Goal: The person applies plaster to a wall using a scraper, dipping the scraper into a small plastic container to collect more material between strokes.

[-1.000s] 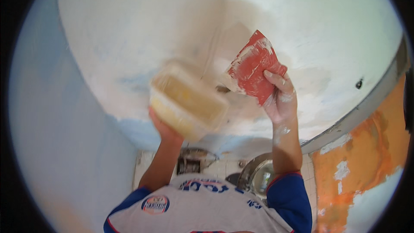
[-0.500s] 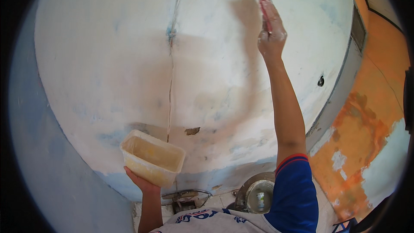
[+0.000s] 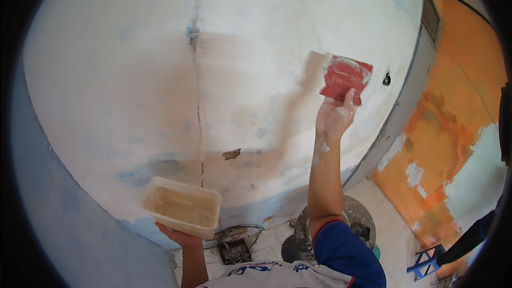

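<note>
My left hand [image 3: 181, 236] supports a cream plastic tub [image 3: 184, 228] from below, its open top tilted toward me. Smears of pale filler coat the tub's inside. At the upper right, my right hand [image 3: 337, 116] grips a red flat putty spreader [image 3: 345, 77], with the thumb over its near edge. White putty clings along the blade's far and right edges. Behind both hands stands a patchy white wall [image 3: 256, 80] with blue traces. The spreader's broad face is turned toward me; whether it touches the wall I cannot tell.
A cable [image 3: 199, 112] runs down the wall, left of a chipped hole [image 3: 231, 154]. A small black-rimmed opening [image 3: 386, 79] lies right of the spreader. Below are a round grey basin [image 3: 360, 213], partly behind my arm, a dark box [image 3: 234, 252] and a blue metal frame [image 3: 425, 262].
My right hand has come down from high on the wall and turned, so the red spreader's face now shows. The tub sits slightly lower and further left in view.
</note>
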The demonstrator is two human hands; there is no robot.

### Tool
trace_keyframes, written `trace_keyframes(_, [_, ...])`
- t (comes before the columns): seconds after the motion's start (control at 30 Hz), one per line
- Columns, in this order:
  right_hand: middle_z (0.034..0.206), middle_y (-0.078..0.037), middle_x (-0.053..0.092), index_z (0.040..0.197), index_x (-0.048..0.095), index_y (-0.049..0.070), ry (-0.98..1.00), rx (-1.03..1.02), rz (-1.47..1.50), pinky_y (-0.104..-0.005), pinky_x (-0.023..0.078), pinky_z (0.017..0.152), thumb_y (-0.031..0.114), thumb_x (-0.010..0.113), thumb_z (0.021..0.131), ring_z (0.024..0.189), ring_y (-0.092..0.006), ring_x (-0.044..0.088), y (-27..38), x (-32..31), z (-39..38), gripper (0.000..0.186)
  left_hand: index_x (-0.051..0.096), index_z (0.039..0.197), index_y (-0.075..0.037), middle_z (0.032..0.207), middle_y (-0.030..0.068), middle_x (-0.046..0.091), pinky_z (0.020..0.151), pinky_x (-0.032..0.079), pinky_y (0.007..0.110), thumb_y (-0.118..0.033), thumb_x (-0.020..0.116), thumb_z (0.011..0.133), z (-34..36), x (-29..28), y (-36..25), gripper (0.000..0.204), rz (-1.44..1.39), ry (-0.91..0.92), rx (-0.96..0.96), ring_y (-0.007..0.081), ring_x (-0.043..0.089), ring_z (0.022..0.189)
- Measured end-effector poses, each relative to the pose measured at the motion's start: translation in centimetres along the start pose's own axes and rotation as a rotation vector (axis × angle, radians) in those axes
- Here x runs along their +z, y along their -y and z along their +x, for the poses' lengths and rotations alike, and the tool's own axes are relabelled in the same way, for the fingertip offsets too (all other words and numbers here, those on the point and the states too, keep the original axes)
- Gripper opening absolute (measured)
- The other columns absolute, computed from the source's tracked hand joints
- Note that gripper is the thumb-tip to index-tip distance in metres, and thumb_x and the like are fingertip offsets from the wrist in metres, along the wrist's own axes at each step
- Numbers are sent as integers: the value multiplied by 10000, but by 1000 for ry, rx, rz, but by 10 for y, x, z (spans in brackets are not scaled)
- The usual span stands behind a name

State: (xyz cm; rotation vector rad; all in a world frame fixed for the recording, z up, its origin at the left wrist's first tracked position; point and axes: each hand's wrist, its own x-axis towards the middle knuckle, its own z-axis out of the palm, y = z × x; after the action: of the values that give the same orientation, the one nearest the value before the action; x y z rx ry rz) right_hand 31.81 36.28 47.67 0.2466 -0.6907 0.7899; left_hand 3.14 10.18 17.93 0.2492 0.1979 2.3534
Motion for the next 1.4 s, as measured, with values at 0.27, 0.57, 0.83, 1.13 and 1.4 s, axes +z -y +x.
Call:
trace_keyframes(0.27, [1415,-168,638,1448,542,-50,325,-349,-704,-426,496,1135,49,493,1081,1303,-293,625,-36,4,87,383,357,1626,-208,1648,38,404,1222,369,520,-771,409,1003,-34,-17,19,841,-46,19,-51,317,429,1475])
trace_keyframes(0.57, [1420,-159,672,1269,753,96,1263,-922,-1136,-489,468,1166,-37,770,806,1383,-360,597,-59,-64,66,483,349,1633,-220,1657,45,393,1220,370,531,-787,392,997,-38,-8,50,854,-21,-21,-24,323,428,1476])
trace_keyframes(0.83, [1423,-157,672,1303,736,55,806,-1061,-1195,-493,482,1138,-41,700,872,1365,-361,609,-58,-46,153,443,346,1634,-217,1664,48,383,1220,368,541,-786,398,996,-34,-8,88,858,-14,15,23,326,422,1482])
trace_keyframes(1.13, [1447,-86,662,1317,733,138,1486,-959,-899,-488,509,1139,103,789,796,1394,-300,590,-58,-98,46,525,335,1639,-206,1672,57,369,1227,359,536,-784,381,1002,-36,-2,113,862,23,-5,46,329,414,1488])
trace_keyframes(1.4, [1410,-150,684,1315,715,104,1125,-1041,-1189,-495,503,1123,-54,730,811,1341,-334,634,-76,-37,134,529,319,1648,-198,1667,62,379,1228,362,526,-777,356,1012,-14,8,135,861,80,100,78,328,415,1489])
